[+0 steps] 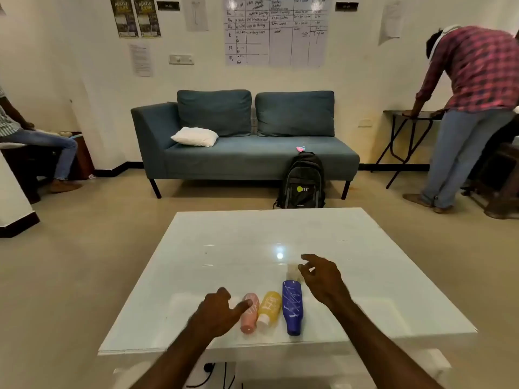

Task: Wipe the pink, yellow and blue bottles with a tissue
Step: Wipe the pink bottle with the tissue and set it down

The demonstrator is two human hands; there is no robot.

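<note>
Three bottles lie side by side near the front of the white table (224,242), caps toward me: a pink bottle (250,315), a yellow bottle (269,306) with a white cap, and a blue bottle (292,306). My left hand (217,314) rests just left of the pink bottle, its forefinger lying across that bottle's side, holding nothing. My right hand (323,277) hovers above the table just right of and beyond the blue bottle, fingers spread and empty. No tissue shows in the head view.
A blue sofa (241,136) stands beyond the table with a black backpack (303,183) leaning on its front. A person in a checked shirt (474,88) bends over a folding table at the right. Another person (33,141) sits at the far left.
</note>
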